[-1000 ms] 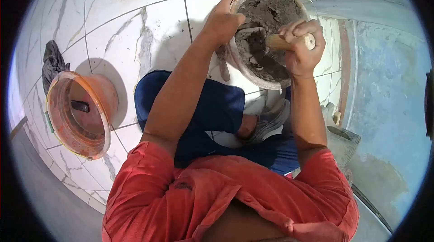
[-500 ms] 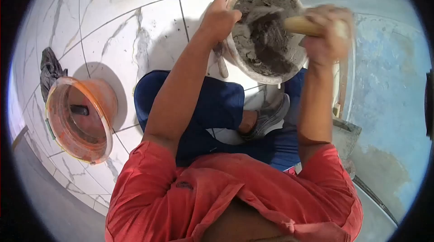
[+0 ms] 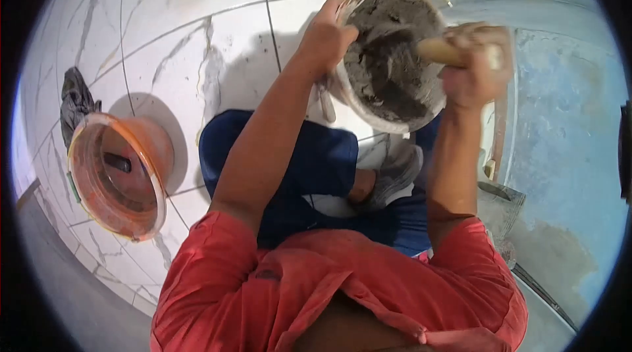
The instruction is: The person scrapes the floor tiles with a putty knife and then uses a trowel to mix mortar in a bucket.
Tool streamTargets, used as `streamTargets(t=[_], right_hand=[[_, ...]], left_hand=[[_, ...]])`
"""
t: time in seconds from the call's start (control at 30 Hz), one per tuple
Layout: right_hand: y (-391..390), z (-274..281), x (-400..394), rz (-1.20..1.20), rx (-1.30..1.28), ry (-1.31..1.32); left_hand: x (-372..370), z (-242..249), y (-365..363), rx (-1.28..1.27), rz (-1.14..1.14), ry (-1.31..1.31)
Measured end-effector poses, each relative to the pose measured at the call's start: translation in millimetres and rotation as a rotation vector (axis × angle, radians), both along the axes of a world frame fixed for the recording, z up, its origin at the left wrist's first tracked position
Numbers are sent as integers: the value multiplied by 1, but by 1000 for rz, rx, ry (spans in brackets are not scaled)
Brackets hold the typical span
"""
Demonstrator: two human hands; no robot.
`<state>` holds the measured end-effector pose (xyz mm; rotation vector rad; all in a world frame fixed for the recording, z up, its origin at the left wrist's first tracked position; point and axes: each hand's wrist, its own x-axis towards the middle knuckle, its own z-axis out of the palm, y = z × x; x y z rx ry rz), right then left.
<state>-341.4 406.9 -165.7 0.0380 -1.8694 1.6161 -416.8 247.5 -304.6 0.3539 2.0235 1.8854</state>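
Observation:
A white bucket [image 3: 384,126] of grey mortar [image 3: 395,56] is tilted toward me, in front of my crossed legs. My left hand [image 3: 329,37] is closed around its left rim, with the thumb on the inner edge. My right hand [image 3: 477,62], smeared by motion, grips the thick wooden handle [image 3: 442,52] of a trowel over the bucket's right side. The trowel's blade is hard to make out against the mortar. A pale, rounded handle-like piece [image 3: 328,106] hangs beside the bucket below my left hand.
At left, an orange bucket [image 3: 161,181] lies tilted, with a dark object [image 3: 117,162] inside. Behind it is a crumpled black cloth or bag [image 3: 78,105]. A flat grey metal tool [image 3: 501,207] lies by my right arm, near the worn blue surface [image 3: 559,122]. Marbled tiles [image 3: 191,49] cover the floor.
The view has shifted slightly, so the bucket sits a little lower. My right hand remains over the bucket with the trowel, still blurred; my left hand keeps its hold on the rim.

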Motion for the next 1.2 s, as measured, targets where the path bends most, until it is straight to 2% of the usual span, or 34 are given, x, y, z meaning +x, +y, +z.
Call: streamTargets(t=[0.03, 0.07, 0.13, 0.17, 0.23, 0.3, 0.33, 0.4, 0.47, 0.53, 0.6, 0.67, 0.73, 0.77, 0.8, 0.87, 0.93, 1.0, 1.03, 1.07, 1.13, 1.2], right_hand=[[-5, 14, -1, 25, -76, 30], [-2, 5, -2, 22, -73, 32], [9, -33, 0, -240, 623, -68], [1, -44, -4, -89, 115, -195], [12, -32, -4, -41, 83, -63], [1, -2, -4, 8, -83, 59], [-3, 10, -5, -36, -123, 22], [7, -21, -10, -286, 476, -13], [15, -36, -16, -176, 149, -168], [14, -23, -11, -161, 199, -89], [6, -1, -11, -54, -10, 20], [5, -18, -16, -104, 26, 63], [10, -48, -16, -109, 102, -189], [15, -39, -15, -223, 713, -48], [10, -25, -18, -215, 709, -40], [-1, -3, -13, -71, -61, -20], [-2, -17, -10, -69, -65, -2], [-1, -44, -7, -153, 258, -249], [3, -39, -5, -217, 334, -245], [-1, -26, -5, -133, 147, -192], [-11, 2, -2, -152, -47, -108], [-16, -10, 0, -106, -94, -77]], left_hand=[[-1, 4, -1, 17, -26, -80], [-5, 8, 2, 43, -55, -144], [-2, 7, 4, 101, -67, -215], [-4, 9, 3, 128, -95, -155], [-8, 6, 4, 87, -98, -85], [-5, 14, -2, 61, -102, -174], [-5, 16, -1, 54, -124, -216], [-4, 11, 2, 73, -130, -229], [-9, 3, 6, 179, -110, -206], [-9, 5, 6, 161, -108, -196], [-4, 8, 1, 32, -88, -145], [-8, 10, 0, 67, -135, -184], [-8, -1, 6, 244, -133, -253], [-9, -4, 8, 186, -122, -200], [-14, 3, 6, 183, -113, -194], [-5, 13, 0, -11, -101, -157], [-7, 13, 1, 46, -122, -194], [-9, 4, 7, 159, -107, -196], [-16, 4, 10, 165, -104, -176], [-16, 6, 9, 101, -94, -122], [2, 4, -4, 12, -90, -128], [-6, 14, 1, 74, -116, -235]])
